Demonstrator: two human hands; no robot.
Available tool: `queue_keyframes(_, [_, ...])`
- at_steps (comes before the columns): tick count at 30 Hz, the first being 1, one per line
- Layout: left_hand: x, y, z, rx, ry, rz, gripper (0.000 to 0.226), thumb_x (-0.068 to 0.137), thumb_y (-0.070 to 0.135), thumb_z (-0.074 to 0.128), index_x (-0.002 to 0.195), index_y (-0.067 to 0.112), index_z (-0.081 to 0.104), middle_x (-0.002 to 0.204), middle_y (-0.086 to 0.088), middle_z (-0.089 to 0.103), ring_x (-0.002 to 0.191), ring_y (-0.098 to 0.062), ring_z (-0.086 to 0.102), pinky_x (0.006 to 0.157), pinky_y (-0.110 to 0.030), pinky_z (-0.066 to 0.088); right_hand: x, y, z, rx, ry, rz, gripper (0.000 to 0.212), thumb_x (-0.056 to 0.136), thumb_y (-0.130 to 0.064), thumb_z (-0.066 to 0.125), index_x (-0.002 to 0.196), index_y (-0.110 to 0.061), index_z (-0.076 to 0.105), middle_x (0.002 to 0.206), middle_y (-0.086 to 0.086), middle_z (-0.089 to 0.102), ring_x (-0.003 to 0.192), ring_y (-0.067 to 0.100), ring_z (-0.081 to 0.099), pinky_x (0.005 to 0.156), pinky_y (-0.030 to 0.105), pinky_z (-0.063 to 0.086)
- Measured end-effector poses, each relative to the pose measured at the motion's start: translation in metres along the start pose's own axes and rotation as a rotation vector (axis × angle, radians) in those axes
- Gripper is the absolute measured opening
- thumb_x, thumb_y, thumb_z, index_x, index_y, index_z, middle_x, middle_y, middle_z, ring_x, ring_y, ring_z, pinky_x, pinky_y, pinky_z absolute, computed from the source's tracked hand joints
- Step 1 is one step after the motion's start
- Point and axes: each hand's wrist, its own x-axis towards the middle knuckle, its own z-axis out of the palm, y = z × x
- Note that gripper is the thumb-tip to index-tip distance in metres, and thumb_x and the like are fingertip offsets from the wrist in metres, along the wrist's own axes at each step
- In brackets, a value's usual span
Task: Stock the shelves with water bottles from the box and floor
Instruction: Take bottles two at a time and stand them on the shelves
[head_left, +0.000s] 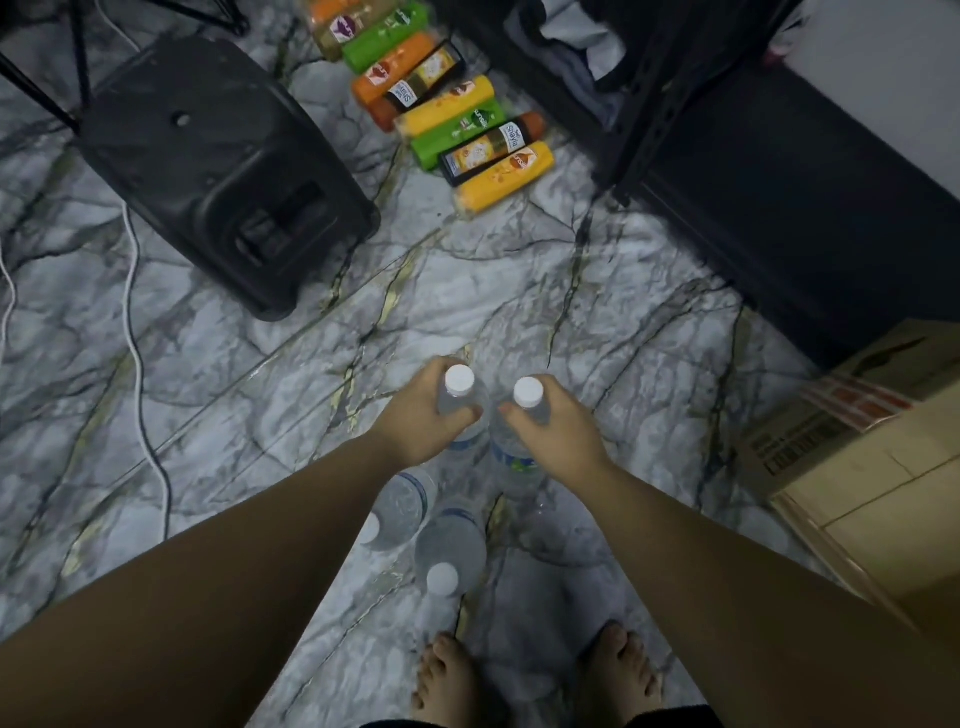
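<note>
My left hand (415, 415) grips the neck of a clear water bottle (470, 415) with a white cap. My right hand (556, 426) grips a second clear bottle (511, 457) just beside it; the two bottles almost touch. Both are upright above the marble floor. Below my hands, two more water bottles stand on the floor: one (400, 506) partly hidden under my left forearm, another (449, 551) nearer my feet. The cardboard box (872, 467) sits at the right edge. The black shelf unit (779, 197) stands at the upper right.
A black plastic stool (218, 166) lies at the upper left. A row of coloured shampoo bottles (447, 109) lies on the floor beside the shelf. A white cable (136, 332) runs down the left. My bare feet (535, 675) are at the bottom.
</note>
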Motion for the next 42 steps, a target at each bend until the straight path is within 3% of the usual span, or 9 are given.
queue_keyframes(3, [0.015,-0.003,0.004,-0.074,0.041,-0.043,0.036,0.083,0.029,0.076,0.107,0.031,0.048,0.081,0.01,0.062,0.07,-0.016,0.056,0.06,-0.03,0.042,0.015,-0.002,0.004,0.07,0.076,0.033,0.026,0.086,-0.036,0.075,0.094,-0.027,0.052,0.087,-0.005,0.064,0.085,0.022,0.063,0.066,0.034,0.047])
queue_keyframes(7, [0.024,0.0,0.002,-0.059,0.073,-0.014,0.066,0.056,0.065,0.084,0.109,0.031,0.065,0.104,0.011,0.071,0.097,-0.013,0.067,0.083,-0.033,0.054,0.026,-0.003,0.005,0.147,0.077,0.031,0.035,0.075,-0.033,0.088,0.097,-0.025,0.061,0.088,-0.01,0.069,0.086,0.016,0.068,0.08,0.039,0.059])
queue_keyframes(12, [0.006,0.007,0.002,0.067,0.192,-0.009,0.044,0.077,0.037,0.087,0.115,0.026,0.069,0.113,0.002,0.073,0.105,-0.021,0.067,0.085,-0.029,0.05,0.008,-0.008,0.005,0.106,0.16,0.013,0.028,0.081,-0.019,0.084,0.104,-0.007,0.073,0.101,0.008,0.071,0.092,0.025,0.065,0.084,0.041,0.058])
queue_keyframes(17, [-0.041,0.039,-0.024,-0.031,0.299,0.048,0.041,0.076,0.037,0.087,0.111,0.034,0.068,0.112,0.011,0.071,0.099,-0.007,0.064,0.078,-0.014,0.048,-0.03,-0.042,-0.021,0.182,0.26,-0.055,0.024,0.079,-0.013,0.084,0.097,-0.021,0.07,0.107,0.007,0.071,0.097,0.023,0.066,0.086,0.037,0.057])
queue_keyframes(21, [-0.09,0.097,-0.068,-0.044,0.326,0.091,0.042,0.076,0.037,0.087,0.114,0.034,0.07,0.115,0.015,0.071,0.101,0.001,0.061,0.08,0.0,0.04,-0.08,-0.097,-0.075,0.207,0.309,-0.117,0.029,0.077,-0.014,0.085,0.093,-0.03,0.067,0.106,0.002,0.072,0.097,0.018,0.067,0.084,0.028,0.056])
queue_keyframes(27, [-0.176,0.221,-0.154,0.026,0.307,0.232,0.045,0.076,0.045,0.084,0.118,0.036,0.07,0.121,0.014,0.07,0.104,-0.006,0.064,0.089,-0.027,0.054,-0.18,-0.202,-0.181,0.19,0.327,-0.16,0.029,0.078,-0.02,0.087,0.098,-0.031,0.07,0.108,-0.008,0.07,0.092,-0.009,0.063,0.072,-0.001,0.043])
queue_keyframes(33, [-0.26,0.355,-0.216,0.033,0.284,0.358,0.046,0.074,0.048,0.085,0.116,0.035,0.071,0.117,0.015,0.07,0.104,-0.006,0.066,0.087,-0.023,0.053,-0.292,-0.295,-0.276,0.196,0.508,-0.267,0.023,0.078,-0.028,0.091,0.095,-0.026,0.075,0.103,-0.012,0.073,0.095,-0.008,0.065,0.082,0.007,0.048])
queue_keyframes(37, [-0.306,0.421,-0.233,0.038,0.254,0.456,0.034,0.074,0.041,0.085,0.104,0.033,0.072,0.094,0.02,0.069,0.092,-0.006,0.068,0.079,-0.028,0.057,-0.352,-0.328,-0.325,0.268,0.648,-0.266,0.014,0.077,-0.038,0.084,0.086,-0.03,0.076,0.095,-0.012,0.076,0.092,0.004,0.071,0.087,0.032,0.057])
queue_keyframes(42, [-0.334,0.485,-0.235,0.019,0.245,0.536,0.035,0.067,0.049,0.084,0.098,0.039,0.072,0.092,0.019,0.073,0.09,-0.004,0.068,0.081,-0.029,0.058,-0.405,-0.342,-0.383,0.279,0.762,-0.225,0.003,0.082,-0.028,0.081,0.083,-0.025,0.08,0.087,-0.014,0.078,0.088,-0.002,0.071,0.083,0.022,0.053])
